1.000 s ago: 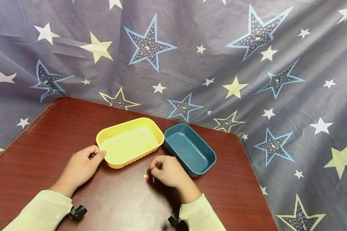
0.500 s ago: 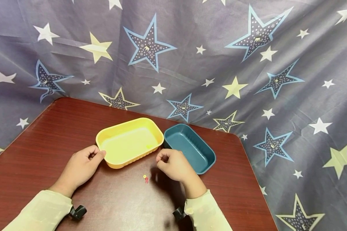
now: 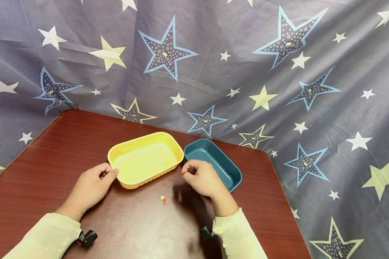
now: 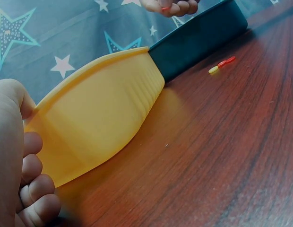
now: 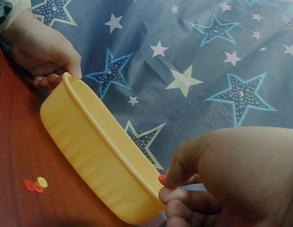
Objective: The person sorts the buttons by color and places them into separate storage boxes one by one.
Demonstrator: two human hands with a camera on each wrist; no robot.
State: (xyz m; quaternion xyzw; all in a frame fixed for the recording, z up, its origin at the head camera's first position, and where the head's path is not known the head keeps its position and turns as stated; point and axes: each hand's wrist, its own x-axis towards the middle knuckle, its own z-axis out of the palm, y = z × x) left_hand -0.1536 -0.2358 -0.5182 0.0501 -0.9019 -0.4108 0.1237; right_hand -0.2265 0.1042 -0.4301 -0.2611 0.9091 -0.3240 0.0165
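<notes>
My left hand (image 3: pixel 94 187) pinches the near-left rim of a yellow plastic basin (image 3: pixel 139 181) between thumb and fingers. My right hand (image 3: pixel 202 180) is raised at the left side of a dark teal basin (image 3: pixel 227 172), overlapping it in the head view. Its thumb and forefinger pinch a small red button (image 5: pixel 162 179), seen in the right wrist view. On the table in front of the basins lie a yellow button (image 3: pixel 162 198) and two red buttons (image 3: pixel 164 200), close together. Inside the yellow basin, near its right end, is a small yellow-green piece (image 3: pixel 166 164).
Both basins stand side by side on a reddish-brown wooden table (image 3: pixel 74 144), their near ends close together. A star-patterned cloth (image 3: pixel 214 54) hangs behind the table. A black wrist camera (image 3: pixel 88 238) sits at the left sleeve, another (image 3: pixel 206 232) at the right.
My right hand has moved up and to the right, from beside the loose buttons to the teal basin, and now hides the red spot seen in it earlier. The left hand stays put.
</notes>
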